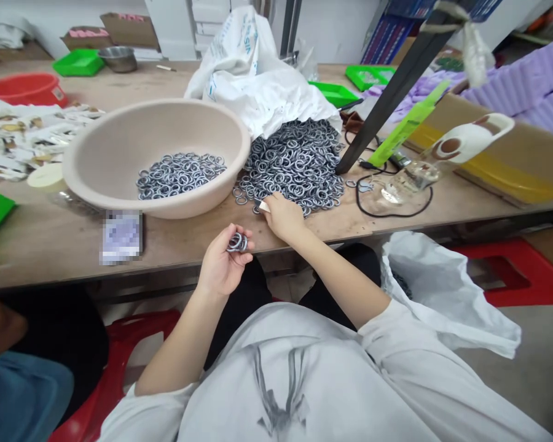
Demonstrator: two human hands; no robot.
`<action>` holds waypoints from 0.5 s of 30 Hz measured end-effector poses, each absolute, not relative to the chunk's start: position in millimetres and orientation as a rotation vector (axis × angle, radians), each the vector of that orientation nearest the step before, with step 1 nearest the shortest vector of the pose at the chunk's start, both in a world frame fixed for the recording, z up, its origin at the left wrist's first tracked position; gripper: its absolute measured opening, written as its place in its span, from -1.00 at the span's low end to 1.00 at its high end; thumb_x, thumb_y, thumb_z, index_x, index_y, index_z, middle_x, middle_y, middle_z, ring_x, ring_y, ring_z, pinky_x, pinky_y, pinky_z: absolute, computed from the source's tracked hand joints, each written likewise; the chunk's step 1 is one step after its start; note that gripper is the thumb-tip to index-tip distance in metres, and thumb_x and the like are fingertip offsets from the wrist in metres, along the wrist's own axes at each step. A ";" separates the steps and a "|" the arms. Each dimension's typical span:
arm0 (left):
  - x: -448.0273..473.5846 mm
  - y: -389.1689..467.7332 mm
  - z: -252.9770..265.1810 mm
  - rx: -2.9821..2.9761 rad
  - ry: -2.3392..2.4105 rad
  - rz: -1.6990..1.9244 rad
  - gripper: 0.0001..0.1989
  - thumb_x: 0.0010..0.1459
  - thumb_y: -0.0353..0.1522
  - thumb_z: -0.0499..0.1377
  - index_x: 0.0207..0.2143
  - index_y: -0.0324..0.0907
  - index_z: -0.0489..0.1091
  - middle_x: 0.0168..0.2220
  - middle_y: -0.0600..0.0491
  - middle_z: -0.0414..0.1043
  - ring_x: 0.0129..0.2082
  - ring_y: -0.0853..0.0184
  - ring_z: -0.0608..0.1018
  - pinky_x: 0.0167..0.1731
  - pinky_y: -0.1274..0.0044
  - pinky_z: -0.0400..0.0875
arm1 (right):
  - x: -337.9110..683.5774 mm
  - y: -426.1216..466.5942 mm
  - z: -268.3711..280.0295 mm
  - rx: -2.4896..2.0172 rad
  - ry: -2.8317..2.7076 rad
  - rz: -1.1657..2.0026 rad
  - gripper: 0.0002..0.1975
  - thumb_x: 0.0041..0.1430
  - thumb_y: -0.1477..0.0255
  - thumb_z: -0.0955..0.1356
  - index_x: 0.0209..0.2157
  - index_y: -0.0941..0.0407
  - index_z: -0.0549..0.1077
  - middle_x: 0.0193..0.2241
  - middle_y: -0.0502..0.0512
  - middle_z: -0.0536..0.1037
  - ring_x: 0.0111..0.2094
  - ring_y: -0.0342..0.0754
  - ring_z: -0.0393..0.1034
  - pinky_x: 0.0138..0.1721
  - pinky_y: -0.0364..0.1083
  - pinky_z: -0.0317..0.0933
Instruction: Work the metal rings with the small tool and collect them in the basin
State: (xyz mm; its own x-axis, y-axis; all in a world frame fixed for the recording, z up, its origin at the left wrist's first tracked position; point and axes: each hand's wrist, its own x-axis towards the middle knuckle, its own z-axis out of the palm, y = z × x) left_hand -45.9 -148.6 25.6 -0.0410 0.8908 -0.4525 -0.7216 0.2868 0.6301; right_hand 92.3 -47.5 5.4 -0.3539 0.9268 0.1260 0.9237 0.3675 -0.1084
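Several grey rings (238, 243), held in the curled fingers of the left hand (219, 267) at the near edge of the wooden table (168, 248). One white piece with a dark tip (264, 207), pinched in the closed right hand (286, 220); whether that hand also grips a ring cannot be told. Bearings below run from the right hand.

- Ring pile (299, 162), loose on the table: twelve to one o'clock, just beside the basin.
- White sack (258, 83), draped over the pile's far side: twelve.
- Beige basin (96, 147), more rings (179, 178) at its bottom: ten.
- Packet (121, 237), pixelated: nine.
- Red tub (25, 91), farther off: ten.
- Dark post (391, 95), slanted: one.
- Clear bottle, white lid (461, 141): between two and three.
- White plastic bag (447, 301), mouth open: four.
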 end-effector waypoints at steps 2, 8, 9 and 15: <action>-46.3 -146.8 26.9 0.183 0.932 1.321 -0.76 0.33 -0.37 0.04 -0.40 -0.25 0.37 -0.44 0.05 0.52 -0.56 0.46 0.56 -0.68 0.68 0.45 | 95.4 -48.8 4.8 -1.702 -2.433 0.026 -0.71 0.39 0.27 0.21 -0.03 0.08 0.44 -0.02 0.22 0.48 -0.18 0.13 0.50 -0.32 -0.01 0.21; -48.0 -143.6 23.2 0.251 0.872 1.378 -0.92 0.24 -0.43 0.19 -0.33 -0.26 0.43 -0.39 0.06 0.54 -0.47 0.45 0.61 -0.58 0.68 0.52 | 100.0 -51.5 2.4 -1.695 -2.362 0.062 -0.69 0.36 0.24 0.25 0.02 0.08 0.43 0.00 0.20 0.47 -0.12 0.11 0.47 -0.22 -0.02 0.23; -49.1 -143.4 22.3 0.272 0.871 1.396 -0.94 0.23 -0.43 0.21 -0.31 -0.25 0.44 -0.39 0.07 0.53 -0.47 0.46 0.61 -0.57 0.68 0.52 | 99.9 -51.2 1.8 -1.675 -2.347 0.064 -0.67 0.36 0.23 0.25 0.05 0.07 0.42 0.01 0.19 0.47 -0.11 0.11 0.46 -0.21 -0.02 0.24; -57.2 -135.0 15.5 0.366 0.865 1.428 -0.81 0.14 -0.29 0.30 -0.35 -0.24 0.42 -0.50 0.15 0.38 -0.60 0.55 0.44 -0.71 0.74 0.26 | 97.8 -51.9 -4.8 -1.623 -2.366 0.023 -0.66 0.38 0.30 0.20 0.06 0.08 0.43 0.03 0.20 0.48 -0.09 0.12 0.45 -0.20 -0.03 0.22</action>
